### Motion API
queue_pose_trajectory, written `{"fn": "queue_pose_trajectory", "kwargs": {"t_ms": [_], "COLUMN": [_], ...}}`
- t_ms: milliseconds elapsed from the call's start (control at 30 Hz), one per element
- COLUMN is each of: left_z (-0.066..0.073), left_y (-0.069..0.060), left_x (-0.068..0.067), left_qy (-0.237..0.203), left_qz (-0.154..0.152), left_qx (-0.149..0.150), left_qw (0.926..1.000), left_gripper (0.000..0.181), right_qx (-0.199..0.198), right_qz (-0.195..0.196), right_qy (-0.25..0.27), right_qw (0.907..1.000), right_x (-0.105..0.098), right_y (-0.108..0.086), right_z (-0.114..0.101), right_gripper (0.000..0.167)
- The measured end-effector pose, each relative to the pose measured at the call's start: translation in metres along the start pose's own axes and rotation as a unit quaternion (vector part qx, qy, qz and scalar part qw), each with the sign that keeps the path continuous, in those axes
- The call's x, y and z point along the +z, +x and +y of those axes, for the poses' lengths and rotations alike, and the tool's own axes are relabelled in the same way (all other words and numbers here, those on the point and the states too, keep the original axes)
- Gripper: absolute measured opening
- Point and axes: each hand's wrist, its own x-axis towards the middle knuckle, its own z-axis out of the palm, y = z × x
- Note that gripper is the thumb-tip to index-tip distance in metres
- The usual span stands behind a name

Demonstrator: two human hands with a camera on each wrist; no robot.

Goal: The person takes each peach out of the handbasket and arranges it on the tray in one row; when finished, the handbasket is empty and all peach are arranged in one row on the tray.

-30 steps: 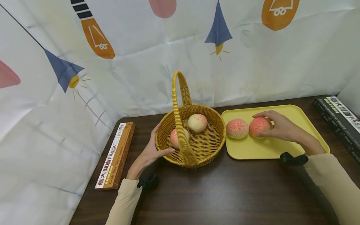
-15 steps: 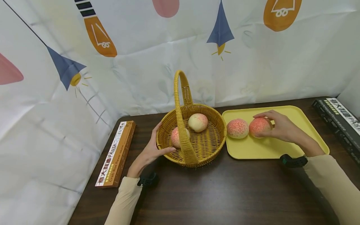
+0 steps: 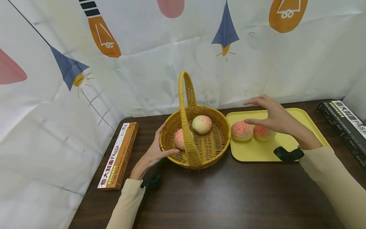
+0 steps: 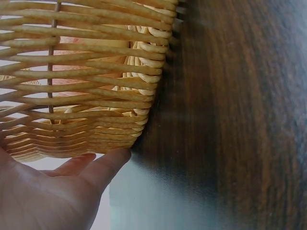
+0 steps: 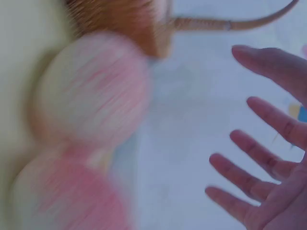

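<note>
A yellow wicker basket (image 3: 213, 156) with a tall arched handle (image 3: 183, 92) stands mid-table. Inside lie two peaches, a pale one (image 3: 201, 124) toward the back and a pinker one (image 3: 179, 139) partly behind the handle. My left hand (image 3: 152, 154) holds the basket's left side, thumb over the rim, fingers against the outer wall (image 4: 72, 100). Two more peaches, one on the left (image 3: 241, 130) and one on the right (image 3: 263, 133), sit side by side on a yellow tray (image 3: 288, 148). My right hand (image 3: 275, 117) hovers over them, fingers spread, holding nothing; it partly covers the right peach.
An orange pasta box (image 3: 121, 156) lies at the table's left side. A black pasta box (image 3: 344, 127) is at the right, beyond the tray. Behind the dark wooden table (image 3: 223, 197) hangs a white printed cloth (image 3: 160, 73).
My right hand has let go of the right peach on the tray, risen and moved left, its fingers spreading. My left hand stays at the basket. The head view has shifted slightly.
</note>
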Motion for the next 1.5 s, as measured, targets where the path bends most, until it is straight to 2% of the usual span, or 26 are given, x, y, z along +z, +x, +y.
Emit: {"fn": "queue_pose_trajectory", "kwargs": {"t_ms": [100,267,400,500,600,700,833,933,1000,1133,1367,1500], "left_z": [0.000,-0.002,-0.005,-0.008,-0.009,-0.008,-0.005,-0.003,-0.002,-0.001,0.000,0.001], "left_y": [0.000,-0.001,-0.004,-0.006,-0.005,-0.004,-0.002,0.000,0.000,0.000,0.000,0.000], "left_x": [0.000,0.003,0.006,0.009,0.010,0.010,0.008,0.008,0.007,0.006,0.002,0.001], "left_qy": [0.003,-0.001,-0.003,-0.009,-0.017,-0.011,0.000,0.001,0.001,0.002,0.017,0.013], "left_qz": [0.003,0.000,-0.001,-0.003,-0.005,-0.005,-0.002,-0.002,-0.002,0.000,0.006,0.006], "left_qx": [-0.004,-0.008,-0.009,-0.010,-0.010,-0.010,-0.010,-0.009,-0.008,-0.007,-0.004,-0.008], "left_qw": [1.0000,1.0000,1.0000,0.9999,0.9998,0.9999,0.9999,1.0000,1.0000,1.0000,0.9998,0.9999], "left_gripper": [0.124,0.125,0.124,0.124,0.124,0.124,0.123,0.123,0.123,0.123,0.122,0.121], "right_qx": [-0.019,-0.040,-0.042,-0.030,-0.016,0.021,0.086,0.106,0.108,0.095,0.044,0.035], "right_qz": [-0.012,-0.062,-0.099,-0.121,-0.145,-0.178,-0.239,-0.269,-0.276,-0.277,-0.288,-0.289], "right_qy": [0.051,0.121,0.132,0.117,0.103,0.094,0.092,0.094,0.094,0.078,0.042,0.033], "right_qw": [0.9984,0.9900,0.9854,0.9852,0.9840,0.9793,0.9628,0.9526,0.9505,0.9529,0.9558,0.9562], "right_x": [0.004,0.022,0.046,0.063,0.076,0.086,0.096,0.101,0.103,0.105,0.108,0.111], "right_y": [0.027,0.076,0.103,0.115,0.120,0.120,0.119,0.119,0.120,0.122,0.127,0.127], "right_z": [-0.024,-0.053,-0.064,-0.063,-0.059,-0.052,-0.044,-0.041,-0.041,-0.046,-0.057,-0.058], "right_gripper": [0.053,0.050,0.048,0.047,0.047,0.048,0.055,0.058,0.058,0.056,0.051,0.052]}}
